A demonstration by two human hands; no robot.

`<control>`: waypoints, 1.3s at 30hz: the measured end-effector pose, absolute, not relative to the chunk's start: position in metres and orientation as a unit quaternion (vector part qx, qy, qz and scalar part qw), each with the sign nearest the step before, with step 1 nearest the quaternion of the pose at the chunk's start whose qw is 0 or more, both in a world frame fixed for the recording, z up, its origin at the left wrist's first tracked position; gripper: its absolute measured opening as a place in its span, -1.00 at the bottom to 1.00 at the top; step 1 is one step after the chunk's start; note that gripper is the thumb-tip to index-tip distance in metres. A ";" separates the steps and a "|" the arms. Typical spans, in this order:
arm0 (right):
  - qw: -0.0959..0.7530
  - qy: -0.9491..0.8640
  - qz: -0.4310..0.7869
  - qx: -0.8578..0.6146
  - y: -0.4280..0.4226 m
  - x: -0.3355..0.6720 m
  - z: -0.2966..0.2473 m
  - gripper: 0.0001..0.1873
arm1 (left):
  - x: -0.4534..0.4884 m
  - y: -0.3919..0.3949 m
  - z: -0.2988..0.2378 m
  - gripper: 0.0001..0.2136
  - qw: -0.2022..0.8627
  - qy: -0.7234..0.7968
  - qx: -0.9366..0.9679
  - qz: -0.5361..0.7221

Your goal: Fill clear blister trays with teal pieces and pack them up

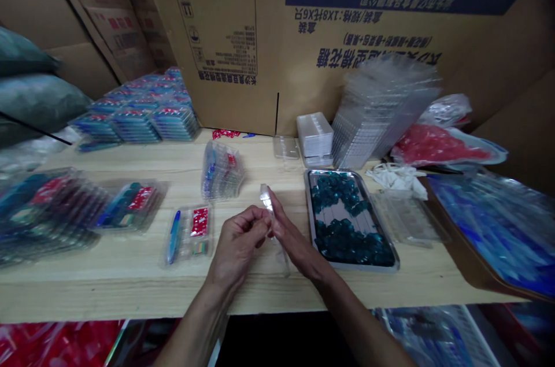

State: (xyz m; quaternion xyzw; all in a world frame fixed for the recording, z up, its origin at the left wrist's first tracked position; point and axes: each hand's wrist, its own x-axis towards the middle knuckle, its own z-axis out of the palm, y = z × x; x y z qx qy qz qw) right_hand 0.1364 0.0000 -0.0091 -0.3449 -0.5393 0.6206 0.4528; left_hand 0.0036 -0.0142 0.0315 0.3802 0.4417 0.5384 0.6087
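Observation:
Both my hands meet over the middle of the wooden table [130, 274]. My left hand [236, 245] is curled, its fingertips pinching a clear plastic blister case [272, 222]. My right hand [288, 234] grips the same case from the right, fingers pressed along its edge. The case stands on edge between the hands and looks empty. Just left lies a filled clear pack [188, 233] with a blue pen and a red piece. A metal tray [392, 257] of teal pieces lies to the right.
Stacks of filled packs [130, 205] cover the table's left and far left [143, 112]. A leaning pack pile [221, 170], a tall stack of empty clear cases [377, 112], white blocks [315, 134], red bags [433, 147] and big cardboard boxes [347, 20] stand behind.

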 end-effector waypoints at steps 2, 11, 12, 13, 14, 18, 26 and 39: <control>0.449 -0.499 0.653 -0.351 0.004 0.144 -0.014 -0.19 | -0.006 -0.012 0.032 -0.75 0.620 0.441 0.375 0.530; 0.444 -0.559 0.607 -0.349 0.001 0.171 -0.003 -0.24 | 0.020 0.005 0.030 -0.83 0.580 0.410 0.499 0.496; 0.458 -0.550 0.604 -0.349 0.000 0.170 -0.001 -0.21 | 0.026 0.006 0.030 -0.82 0.589 0.402 0.505 0.486; 0.477 -0.524 0.613 -0.349 0.001 0.170 -0.001 -0.18 | 0.030 0.007 0.030 -0.82 0.601 0.395 0.505 0.478; 0.498 -0.484 0.630 -0.346 0.003 0.170 -0.003 -0.16 | 0.032 0.008 0.030 -0.81 0.613 0.390 0.501 0.470; 0.553 -0.317 0.711 -0.299 0.016 0.190 -0.016 -0.12 | 0.026 0.024 0.034 -0.78 0.616 0.400 0.494 0.465; 0.573 -0.292 0.732 -0.226 0.016 0.264 -0.010 -0.25 | 0.018 0.133 0.055 -0.89 0.165 0.512 0.738 0.407; 0.349 -0.349 0.843 -0.215 0.001 0.230 -0.023 -0.33 | 0.062 0.069 0.032 -0.45 0.479 0.396 0.749 0.233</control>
